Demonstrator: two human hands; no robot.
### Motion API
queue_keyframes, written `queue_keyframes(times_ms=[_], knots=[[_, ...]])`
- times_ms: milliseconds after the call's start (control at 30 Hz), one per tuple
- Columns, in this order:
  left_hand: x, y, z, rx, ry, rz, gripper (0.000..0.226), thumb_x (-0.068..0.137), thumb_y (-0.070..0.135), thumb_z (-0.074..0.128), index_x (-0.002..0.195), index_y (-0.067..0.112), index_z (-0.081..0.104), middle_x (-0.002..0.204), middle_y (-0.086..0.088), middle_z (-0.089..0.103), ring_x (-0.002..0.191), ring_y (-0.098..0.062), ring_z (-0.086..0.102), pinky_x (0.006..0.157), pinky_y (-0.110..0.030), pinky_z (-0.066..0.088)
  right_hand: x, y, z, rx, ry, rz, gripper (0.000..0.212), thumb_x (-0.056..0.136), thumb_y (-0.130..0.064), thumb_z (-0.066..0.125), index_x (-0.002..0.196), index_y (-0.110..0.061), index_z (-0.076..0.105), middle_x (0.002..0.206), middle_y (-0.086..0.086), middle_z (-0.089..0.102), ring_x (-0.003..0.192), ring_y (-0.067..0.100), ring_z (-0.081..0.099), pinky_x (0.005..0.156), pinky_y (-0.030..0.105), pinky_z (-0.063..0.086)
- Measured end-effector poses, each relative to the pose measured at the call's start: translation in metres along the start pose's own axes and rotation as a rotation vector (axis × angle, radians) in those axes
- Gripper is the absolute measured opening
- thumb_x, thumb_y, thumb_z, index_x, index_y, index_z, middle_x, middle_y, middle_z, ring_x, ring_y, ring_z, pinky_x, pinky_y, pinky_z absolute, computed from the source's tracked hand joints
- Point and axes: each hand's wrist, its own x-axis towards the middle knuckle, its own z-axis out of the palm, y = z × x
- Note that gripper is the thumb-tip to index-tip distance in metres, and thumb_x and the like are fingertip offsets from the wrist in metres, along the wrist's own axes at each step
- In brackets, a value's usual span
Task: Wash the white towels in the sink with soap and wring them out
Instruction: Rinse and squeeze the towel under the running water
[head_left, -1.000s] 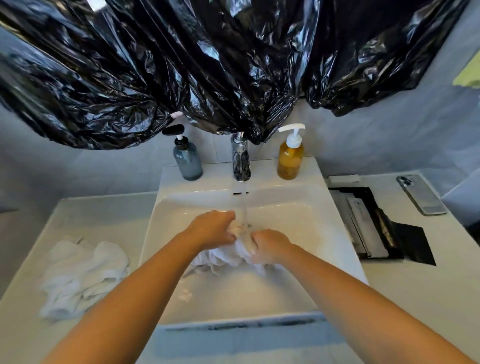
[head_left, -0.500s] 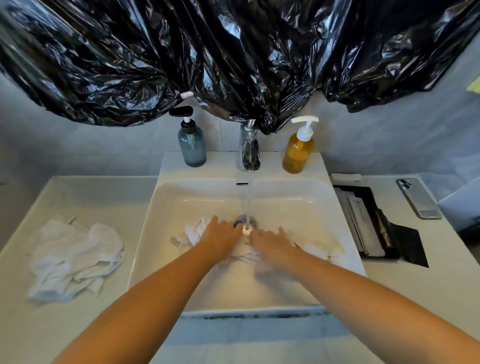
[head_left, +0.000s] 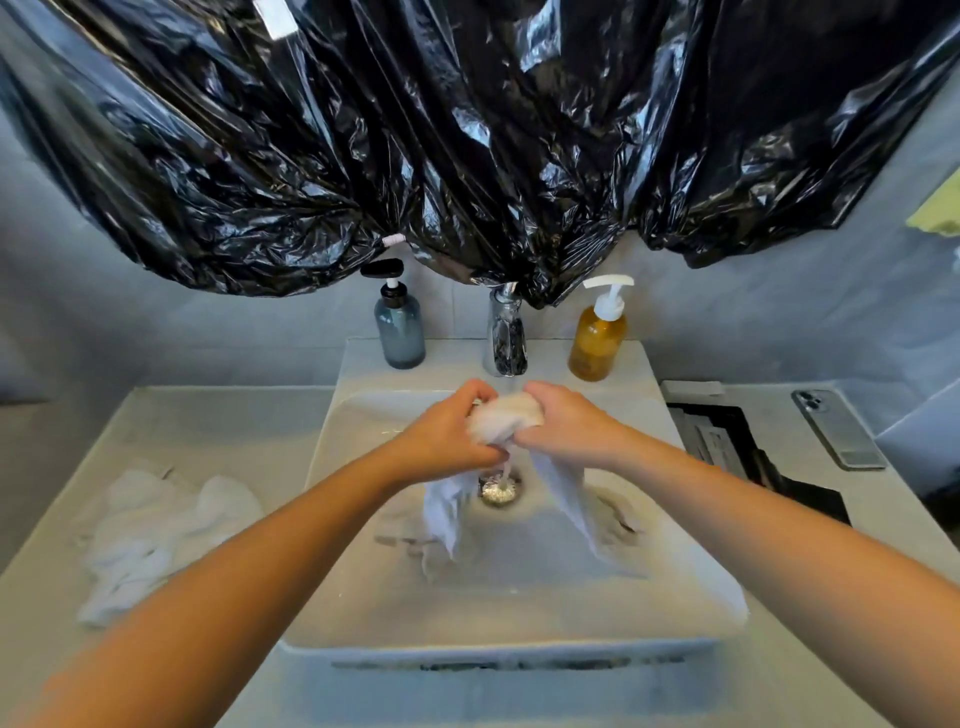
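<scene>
One towel (head_left: 506, 418) looks mid-wash, clenched by left hand (head_left: 447, 441) and right hand (head_left: 566, 426); a towel heap (head_left: 166, 530) lies on the counter (head_left: 218, 426).

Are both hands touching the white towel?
Touching. The head view shows the left hand and right hand both gripping the bunched towel, fingers curled round it, its ends hanging over the sink.

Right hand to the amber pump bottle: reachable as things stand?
Probably yes. The amber pump bottle stands on the sink ledge just behind the right hand, nothing between them. But that hand grips the towel along with the left hand, so it must let go first.
</scene>
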Motion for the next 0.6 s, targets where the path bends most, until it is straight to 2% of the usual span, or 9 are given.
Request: queue_keyframes(times_ms=[33, 100, 200, 300, 433, 500, 600], knots=[[0.001, 0.013, -0.01, 0.009, 0.036, 0.035, 0.048, 0.079, 0.022, 0.077, 0.118, 0.027, 0.049, 0.098, 0.007, 0.061, 0.081, -0.01, 0.059, 0.065, -0.02, 0.048, -0.001, -0.012, -0.016, 0.0, 0.021, -0.021, 0.019, 0.082, -0.018, 0.069, 0.096, -0.015, 0.056, 0.091, 0.002, 0.061, 0.087, 0.022, 0.059, 0.071, 0.038, 0.046], [0.005, 0.034, -0.033, 0.051, 0.087, 0.097, 0.039, 0.077, 0.023, 0.078, 0.111, 0.025, 0.059, 0.095, 0.007, 0.065, 0.085, -0.014, 0.061, 0.072, -0.027, 0.05, -0.005, -0.036, -0.045, -0.003, 0.067, -0.076, 0.019, 0.08, -0.013, 0.069, 0.094, -0.015, 0.057, 0.089, 0.003, 0.061, 0.087, 0.022, 0.059, 0.069, 0.035, 0.045], [0.002, 0.069, -0.071, -0.039, 0.133, 0.191, 0.028, 0.079, 0.016, 0.079, 0.102, 0.019, 0.064, 0.084, 0.01, 0.063, 0.076, -0.003, 0.058, 0.066, -0.017, 0.044, -0.015, -0.068, -0.086, 0.068, 0.143, -0.145, 0.02, 0.079, -0.008, 0.069, 0.097, -0.013, 0.061, 0.088, 0.002, 0.062, 0.08, 0.015, 0.056, 0.063, 0.022, 0.041], [-0.004, 0.097, -0.094, -0.09, 0.173, 0.275, 0.036, 0.078, 0.02, 0.079, 0.108, 0.018, 0.06, 0.09, 0.008, 0.062, 0.076, -0.002, 0.056, 0.067, -0.021, 0.047, -0.024, -0.096, -0.116, 0.147, 0.201, -0.215, 0.022, 0.081, -0.007, 0.068, 0.102, -0.012, 0.063, 0.085, -0.003, 0.061, 0.074, 0.006, 0.054, 0.055, 0.01, 0.039], [-0.004, 0.104, -0.105, 0.095, 0.263, 0.311, 0.038, 0.071, 0.03, 0.076, 0.104, 0.028, 0.058, 0.086, 0.015, 0.059, 0.069, 0.004, 0.053, 0.062, -0.016, 0.042, -0.028, -0.113, -0.136, 0.163, 0.264, -0.264, 0.021, 0.081, -0.009, 0.065, 0.1, -0.017, 0.066, 0.09, 0.0, 0.065, 0.08, 0.01, 0.058, 0.065, 0.02, 0.046], [-0.003, 0.102, -0.105, 0.005, 0.306, 0.309, 0.024, 0.074, 0.022, 0.072, 0.093, 0.03, 0.059, 0.075, 0.016, 0.056, 0.061, 0.004, 0.051, 0.057, -0.015, 0.039, -0.028, -0.116, -0.142, 0.169, 0.28, -0.275, 0.022, 0.082, -0.011, 0.065, 0.103, -0.019, 0.066, 0.095, 0.001, 0.066, 0.083, 0.011, 0.059, 0.069, 0.024, 0.047], [-0.001, 0.104, -0.096, -0.247, 0.319, 0.263, 0.029, 0.081, 0.005, 0.069, 0.092, 0.03, 0.06, 0.069, 0.013, 0.062, 0.061, 0.001, 0.057, 0.057, -0.014, 0.044, -0.028, -0.117, -0.15, 0.192, 0.304, -0.29, 0.024, 0.085, -0.013, 0.066, 0.107, -0.019, 0.066, 0.101, 0.003, 0.066, 0.09, 0.015, 0.061, 0.073, 0.027, 0.048]])
